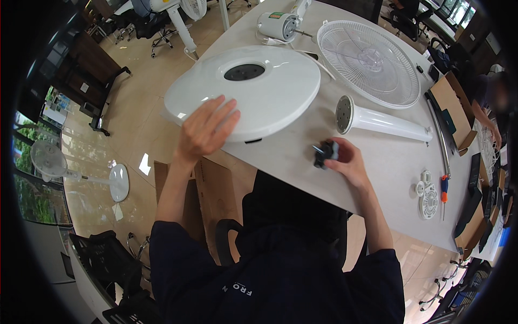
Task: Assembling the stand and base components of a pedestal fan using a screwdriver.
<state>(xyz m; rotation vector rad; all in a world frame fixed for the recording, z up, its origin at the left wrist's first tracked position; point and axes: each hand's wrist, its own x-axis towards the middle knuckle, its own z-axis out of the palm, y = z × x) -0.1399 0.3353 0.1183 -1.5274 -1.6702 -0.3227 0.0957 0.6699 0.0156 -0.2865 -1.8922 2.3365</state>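
A round white fan base (270, 92) with a dark hole in its middle lies flat at the table's near left corner. My left hand (205, 129) rests spread on its near rim, fingers apart. My right hand (345, 159) is on the table to the right, its fingers closed around a small black part (322, 154). Just beyond that hand lies a white tapered fan pole (383, 123), its wide perforated end toward the base.
On the grey table (388, 178) lie a white fan grille (369, 62), a fan motor (278, 26), a screwdriver with an orange and blue handle (443, 188), small white round parts (429, 201) and cardboard boxes (453, 110). Another person sits at the far right. Assembled fans stand on the floor at left.
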